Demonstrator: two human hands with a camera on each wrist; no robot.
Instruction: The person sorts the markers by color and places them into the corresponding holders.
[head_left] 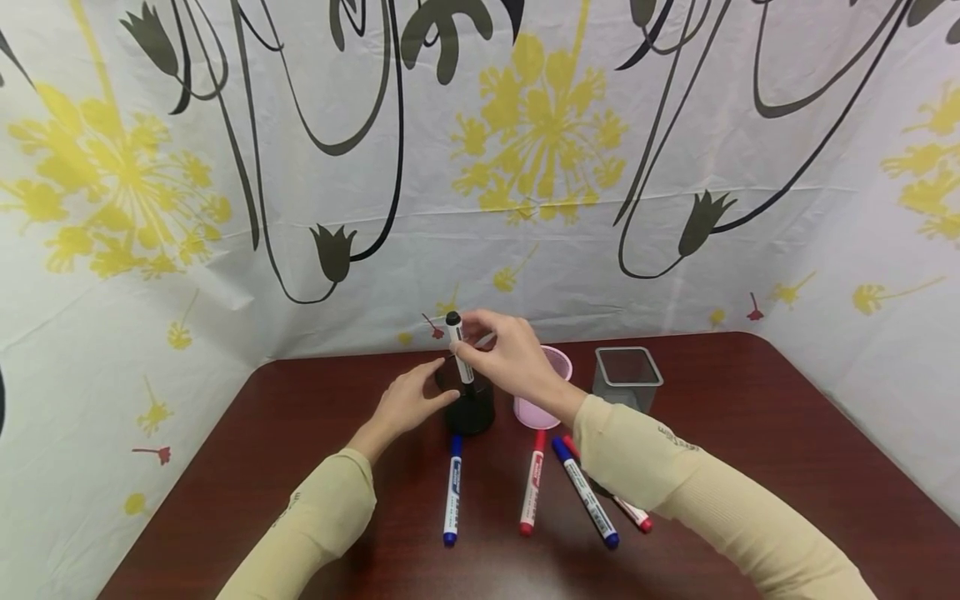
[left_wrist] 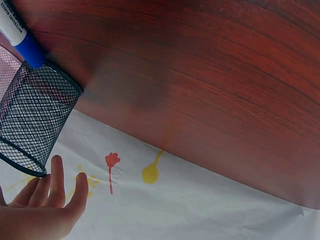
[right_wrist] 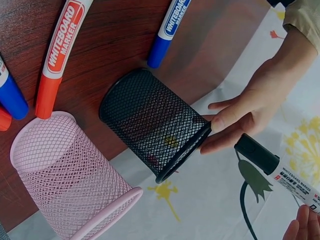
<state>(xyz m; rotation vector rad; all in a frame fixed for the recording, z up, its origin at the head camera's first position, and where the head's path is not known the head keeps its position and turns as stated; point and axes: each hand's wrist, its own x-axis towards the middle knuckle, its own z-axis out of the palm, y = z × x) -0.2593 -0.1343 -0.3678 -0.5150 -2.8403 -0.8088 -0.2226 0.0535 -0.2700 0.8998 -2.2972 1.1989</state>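
Note:
In the head view, my right hand (head_left: 510, 350) pinches a black whiteboard marker (head_left: 459, 346) between thumb and fingers. The marker stands nearly upright over the mouth of a round black mesh pen cup (head_left: 471, 417). Seen from the right wrist, the marker's black end (right_wrist: 257, 154) faces the cup's rim, just outside it. My left hand (head_left: 407, 402) is at the left side of this cup, thumb and fingers spread about its rim. The left wrist view shows those fingers (left_wrist: 57, 180) mostly straight, with fingertips right at the rim.
A pink mesh cup (head_left: 536, 414) stands right of the black one, and a square grey mesh cup (head_left: 628, 384) farther right. In front lie a blue marker (head_left: 453, 492), a red marker (head_left: 532, 487), another blue marker (head_left: 588, 496) and a red one (head_left: 636, 514) partly under my right sleeve. Patterned cloth hangs behind the table.

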